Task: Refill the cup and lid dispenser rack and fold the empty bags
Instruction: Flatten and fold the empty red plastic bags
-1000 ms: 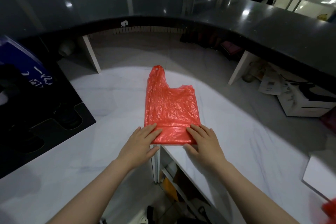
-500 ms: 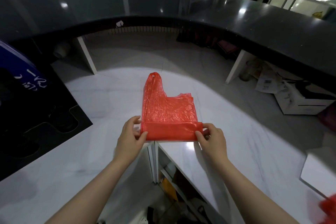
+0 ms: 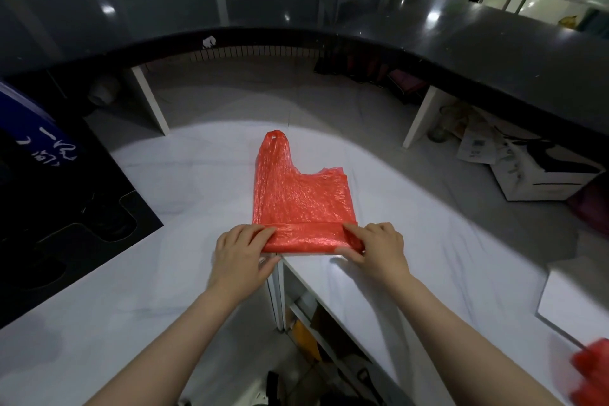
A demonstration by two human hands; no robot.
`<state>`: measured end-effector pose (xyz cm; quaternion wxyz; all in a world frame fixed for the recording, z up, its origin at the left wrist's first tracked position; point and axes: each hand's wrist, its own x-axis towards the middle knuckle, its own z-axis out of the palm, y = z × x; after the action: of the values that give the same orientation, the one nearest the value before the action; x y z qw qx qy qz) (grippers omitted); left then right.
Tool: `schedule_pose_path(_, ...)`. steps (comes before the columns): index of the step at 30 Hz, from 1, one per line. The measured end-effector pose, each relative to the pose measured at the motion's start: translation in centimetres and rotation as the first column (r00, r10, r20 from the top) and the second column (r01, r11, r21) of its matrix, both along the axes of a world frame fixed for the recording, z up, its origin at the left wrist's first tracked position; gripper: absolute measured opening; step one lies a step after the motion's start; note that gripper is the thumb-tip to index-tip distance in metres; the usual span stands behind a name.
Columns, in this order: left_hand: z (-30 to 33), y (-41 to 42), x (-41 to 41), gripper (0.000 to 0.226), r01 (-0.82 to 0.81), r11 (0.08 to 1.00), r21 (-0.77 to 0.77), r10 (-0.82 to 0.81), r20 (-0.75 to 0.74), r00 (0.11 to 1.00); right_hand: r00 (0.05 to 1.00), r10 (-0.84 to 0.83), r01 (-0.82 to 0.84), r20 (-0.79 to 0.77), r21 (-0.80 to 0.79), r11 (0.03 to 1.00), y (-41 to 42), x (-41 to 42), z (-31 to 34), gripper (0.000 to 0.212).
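Note:
A red plastic bag [image 3: 301,198] lies flat on the white marble counter [image 3: 197,181], its handle pointing away from me. Its near end is rolled over into a narrow folded band [image 3: 306,238]. My left hand [image 3: 242,252] grips the left end of that band, fingers curled over it. My right hand [image 3: 377,247] pinches the right end of the band. Both hands rest at the counter's inner corner. No cup and lid dispenser rack is visible.
A black machine with a blue panel [image 3: 49,194] stands on the left of the counter. A raised dark curved bar top [image 3: 329,6] rings the far side. A white box [image 3: 573,303] and another red item [image 3: 593,369] sit at the right. Shelves open below the corner [image 3: 313,323].
The hands went from pressing flat on the bag's near edge to taking hold of its two ends and turning the folded band over away from me. The bag now looks shorter.

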<state>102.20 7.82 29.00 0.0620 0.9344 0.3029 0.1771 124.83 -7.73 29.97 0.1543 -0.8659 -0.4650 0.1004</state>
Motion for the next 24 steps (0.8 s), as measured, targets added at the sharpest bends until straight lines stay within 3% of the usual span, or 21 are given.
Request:
schedule_pose_path(2,0.0,0.1,0.0,0.045,-0.006,0.999,-0.051,0.006,0.017,1.0,0.998,0.057,-0.056,0.031,-0.036,0.998,-0.3,-0.1,0.0,0.079)
schedule_pose_path(3,0.0,0.0,0.0,0.044,-0.009,0.997,-0.074,0.011,0.026,1.0,0.998,0.052,-0.052,0.029,-0.011,0.999,-0.4,-0.2,0.0,0.08)
schedule_pose_path(7,0.7,-0.1,-0.1,0.031,0.033,0.975,-0.22,-0.003,0.136,0.991,0.999,0.01,-0.007,-0.035,0.087,0.996,-0.6,-0.2,0.3,0.054)
schedule_pose_path(11,1.7,0.1,-0.4,0.019,0.08,0.865,-0.496,0.088,0.306,0.948,0.978,-0.107,0.141,-0.177,0.193,0.971,-1.0,0.3,0.0,0.017)
schedule_pose_path(15,1.8,0.1,0.2,0.025,-0.072,0.721,-0.689,0.326,0.246,0.913,0.952,-0.239,0.271,-0.192,0.162,0.949,-0.8,0.2,-0.2,0.029)
schedule_pose_path(19,1.6,0.1,1.2,0.049,-0.157,0.752,-0.64,0.333,0.164,0.928,0.951,-0.29,0.305,-0.11,0.165,0.938,-0.7,-0.6,-0.1,0.02)
schedule_pose_path(22,1.5,0.1,1.4,0.058,-0.121,0.936,-0.329,0.165,0.11,0.98,0.967,-0.241,0.252,-0.079,0.207,0.945,-0.7,-0.9,-0.1,0.042)
schedule_pose_path(24,1.5,0.1,1.7,0.053,0.041,0.984,-0.171,-0.028,0.077,0.997,0.993,-0.118,0.112,0.005,0.276,0.954,-0.8,-1.3,-0.1,0.032)
